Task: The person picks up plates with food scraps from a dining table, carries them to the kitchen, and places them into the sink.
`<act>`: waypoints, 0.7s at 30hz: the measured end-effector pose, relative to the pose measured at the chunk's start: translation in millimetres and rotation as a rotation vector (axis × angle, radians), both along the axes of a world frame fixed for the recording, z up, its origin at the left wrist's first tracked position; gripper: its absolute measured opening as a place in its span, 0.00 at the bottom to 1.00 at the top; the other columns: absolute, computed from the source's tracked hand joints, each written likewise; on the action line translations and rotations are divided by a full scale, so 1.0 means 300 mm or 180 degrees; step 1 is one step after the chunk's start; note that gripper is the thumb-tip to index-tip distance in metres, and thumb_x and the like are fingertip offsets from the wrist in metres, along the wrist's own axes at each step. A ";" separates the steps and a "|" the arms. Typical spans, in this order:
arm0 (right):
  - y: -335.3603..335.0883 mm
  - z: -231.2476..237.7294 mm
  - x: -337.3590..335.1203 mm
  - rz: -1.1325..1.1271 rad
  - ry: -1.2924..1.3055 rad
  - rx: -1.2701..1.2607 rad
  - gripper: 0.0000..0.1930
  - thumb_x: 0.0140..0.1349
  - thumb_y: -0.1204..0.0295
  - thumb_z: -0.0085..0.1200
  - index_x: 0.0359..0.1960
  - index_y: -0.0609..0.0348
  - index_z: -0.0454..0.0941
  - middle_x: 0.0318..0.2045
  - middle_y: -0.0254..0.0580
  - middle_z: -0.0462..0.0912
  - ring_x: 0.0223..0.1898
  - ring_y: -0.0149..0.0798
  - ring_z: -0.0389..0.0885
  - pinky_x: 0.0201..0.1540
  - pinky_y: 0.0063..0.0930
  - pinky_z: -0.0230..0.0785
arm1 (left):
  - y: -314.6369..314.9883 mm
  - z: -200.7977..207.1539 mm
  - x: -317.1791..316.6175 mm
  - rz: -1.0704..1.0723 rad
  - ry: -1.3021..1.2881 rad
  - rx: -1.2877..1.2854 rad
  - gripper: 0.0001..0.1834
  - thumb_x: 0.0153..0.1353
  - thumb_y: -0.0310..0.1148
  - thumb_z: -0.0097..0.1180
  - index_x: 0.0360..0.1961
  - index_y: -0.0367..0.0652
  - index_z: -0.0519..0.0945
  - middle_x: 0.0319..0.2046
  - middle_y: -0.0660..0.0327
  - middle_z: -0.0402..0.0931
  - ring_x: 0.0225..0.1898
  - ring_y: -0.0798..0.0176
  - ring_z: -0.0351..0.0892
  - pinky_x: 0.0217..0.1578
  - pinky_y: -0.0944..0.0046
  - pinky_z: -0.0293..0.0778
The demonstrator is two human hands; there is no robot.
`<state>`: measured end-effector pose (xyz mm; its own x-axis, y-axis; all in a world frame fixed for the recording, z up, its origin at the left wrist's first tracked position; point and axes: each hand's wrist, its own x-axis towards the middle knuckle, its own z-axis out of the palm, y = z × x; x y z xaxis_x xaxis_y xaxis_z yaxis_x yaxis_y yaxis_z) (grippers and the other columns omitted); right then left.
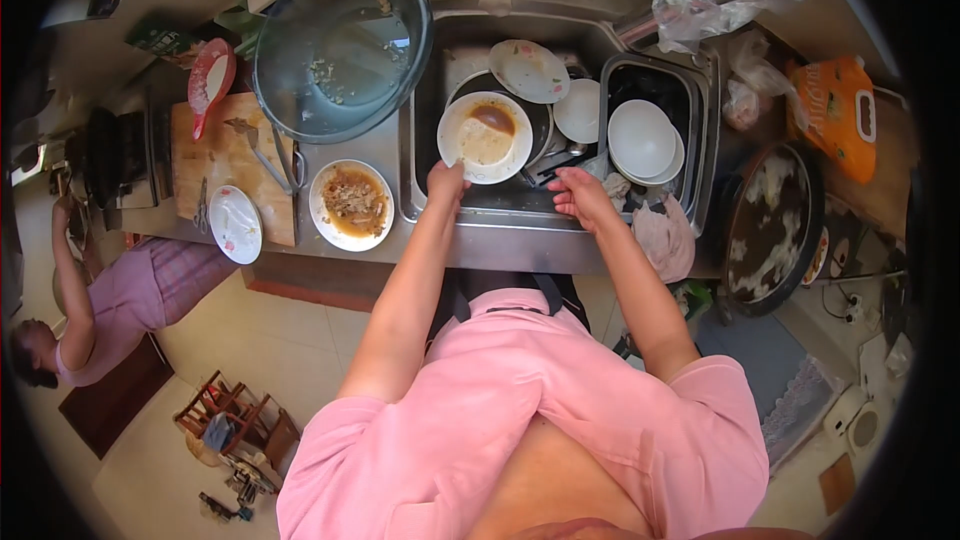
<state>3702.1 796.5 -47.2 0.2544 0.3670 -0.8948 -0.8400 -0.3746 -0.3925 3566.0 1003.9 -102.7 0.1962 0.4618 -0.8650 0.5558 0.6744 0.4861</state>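
Note:
My left hand (447,184) grips the near rim of a white dish (480,155) with brown sauce in it, held over the sink. Over the sink's front part, my right hand (585,199) has its fingers loosely bent and apart, with nothing visible in them. Dark chopsticks (546,176) and a spoon lie just beyond its fingertips. Behind the dish, a flowered plate (530,71) leans over a metal pot, which is partly hidden. A white bowl (577,112) sits beside it. More white bowls (641,139) are in the smaller right basin.
Left of the sink (409,180) stand a big tub of cloudy water (340,90) and a plate of brown leftovers (352,206). A cutting board (190,165) carries tongs. A pink cloth (664,240) drapes the front edge. At far left another person (140,290) stands.

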 end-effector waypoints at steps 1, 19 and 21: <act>0.008 0.007 0.012 -0.0019 -0.0016 0.0007 0.12 0.59 0.62 0.43 0.39 0.55 0.66 0.29 0.37 0.76 0.20 0.27 0.71 0.23 0.20 0.68 | 0.001 0.023 -0.022 -0.0017 -0.0060 -0.0009 0.07 0.54 0.29 0.46 0.34 0.41 0.71 0.19 0.64 0.71 0.12 0.74 0.63 0.10 0.76 0.55; 0.126 0.162 1.090 0.0147 -0.4521 -0.0792 0.13 0.58 0.63 0.44 0.31 0.60 0.73 0.22 0.37 0.76 0.23 0.32 0.72 0.27 0.25 0.66 | 0.016 0.519 -0.182 -0.0044 -0.0510 0.0237 0.09 0.56 0.31 0.44 0.36 0.42 0.71 0.19 0.68 0.71 0.13 0.78 0.62 0.14 0.79 0.56; 0.152 0.163 1.144 0.0420 -0.4839 -0.0934 0.13 0.58 0.63 0.44 0.32 0.60 0.73 0.22 0.37 0.76 0.23 0.32 0.72 0.27 0.25 0.66 | 0.006 0.537 -0.214 0.0008 -0.0448 0.0273 0.09 0.56 0.31 0.44 0.37 0.42 0.72 0.20 0.68 0.71 0.13 0.78 0.62 0.14 0.79 0.56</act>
